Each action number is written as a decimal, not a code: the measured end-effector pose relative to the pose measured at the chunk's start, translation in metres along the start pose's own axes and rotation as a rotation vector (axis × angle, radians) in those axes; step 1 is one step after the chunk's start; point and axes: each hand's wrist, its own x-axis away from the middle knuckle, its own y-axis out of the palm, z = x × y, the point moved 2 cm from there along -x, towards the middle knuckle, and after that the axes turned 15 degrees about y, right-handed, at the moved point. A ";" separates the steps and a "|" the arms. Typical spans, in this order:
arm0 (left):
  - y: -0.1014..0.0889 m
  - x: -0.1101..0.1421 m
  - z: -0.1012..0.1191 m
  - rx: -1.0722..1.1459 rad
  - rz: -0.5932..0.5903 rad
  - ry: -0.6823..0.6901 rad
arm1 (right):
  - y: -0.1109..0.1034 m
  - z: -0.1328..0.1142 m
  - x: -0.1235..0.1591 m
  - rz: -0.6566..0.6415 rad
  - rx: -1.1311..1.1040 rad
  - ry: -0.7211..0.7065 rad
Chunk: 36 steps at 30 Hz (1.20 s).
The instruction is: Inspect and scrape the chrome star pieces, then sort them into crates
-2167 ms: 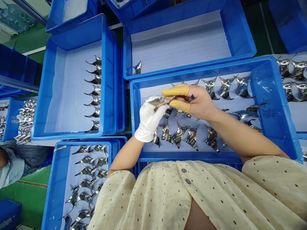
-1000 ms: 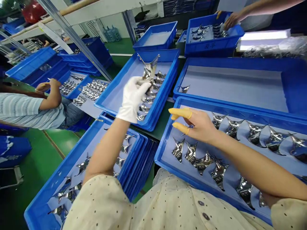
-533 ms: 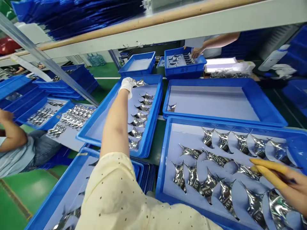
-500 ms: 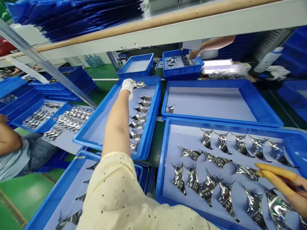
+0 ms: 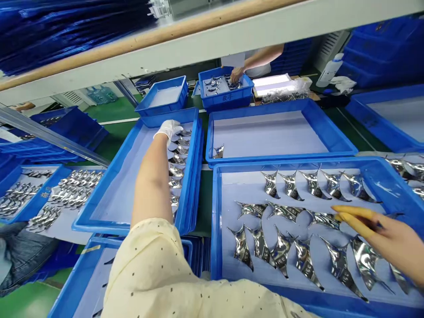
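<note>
My left hand (image 5: 168, 128), in a white glove, is at the far end of the left blue tray (image 5: 124, 227). Its closed fingers are on the left end of a shiny metal piece (image 5: 186, 132) that tops a column of similar curved, pointed pieces. The fingertips are partly hidden by the glove. Over the front right blue tray (image 5: 217, 229) is my right hand (image 5: 374, 225), with yellow covers on its fingers. Thumb and finger are pinched at the right end of a metal piece (image 5: 323, 219) in the middle row. Rows of like pieces lie behind and in front of it.
Behind sits another blue tray (image 5: 281, 157) with one metal piece (image 5: 218, 152) in its corner. A shelf beam (image 5: 185, 35) crosses above. At the back, a co-worker's hand (image 5: 236, 74) reaches into a blue bin (image 5: 228, 98). A slanted metal post (image 5: 56, 137) stands left.
My left hand has come slightly nearer, and its metal piece now lies close to the column. My right hand stays at the same piece. The whole view has shifted to the right.
</note>
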 end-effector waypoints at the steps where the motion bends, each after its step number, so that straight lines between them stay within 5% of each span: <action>1: -0.005 0.002 0.005 0.012 0.059 0.019 | 0.009 -0.015 -0.008 -0.018 0.025 0.015; 6: -0.021 0.030 0.044 0.137 0.294 0.196 | 0.070 -0.090 -0.049 -0.270 0.391 -0.092; 9: -0.021 0.089 0.094 0.246 0.330 0.490 | 0.107 -0.120 -0.060 -0.359 0.739 -0.170; 14: -0.003 0.217 0.197 0.202 -0.014 0.595 | 0.146 -0.140 -0.062 -0.426 0.888 -0.241; 17: 0.021 0.261 0.227 0.190 -0.314 0.618 | 0.149 -0.140 -0.065 -0.424 0.842 -0.265; 19: 0.043 0.275 0.228 0.235 -0.518 0.615 | 0.142 -0.142 -0.066 -0.392 0.711 -0.290; 22: 0.080 0.283 0.219 0.407 -0.636 0.543 | 0.123 -0.148 -0.062 -0.462 0.067 -0.274; 25: 0.109 0.283 0.216 0.815 -0.463 0.503 | 0.111 -0.153 -0.054 -0.886 -0.637 -0.134; 27: 0.122 0.283 0.223 1.075 -0.354 0.479 | 0.111 -0.156 -0.047 -1.219 -0.867 -0.040; 30: 0.132 0.288 0.239 1.240 -0.296 0.392 | 0.116 -0.156 -0.039 -1.442 -0.952 0.013; 33: 0.138 0.294 0.249 1.248 -0.274 0.374 | 0.125 -0.151 -0.037 -1.449 -0.948 0.044; 36: 0.136 0.296 0.248 1.143 -0.089 0.518 | 0.130 -0.146 -0.041 -1.331 -0.901 0.088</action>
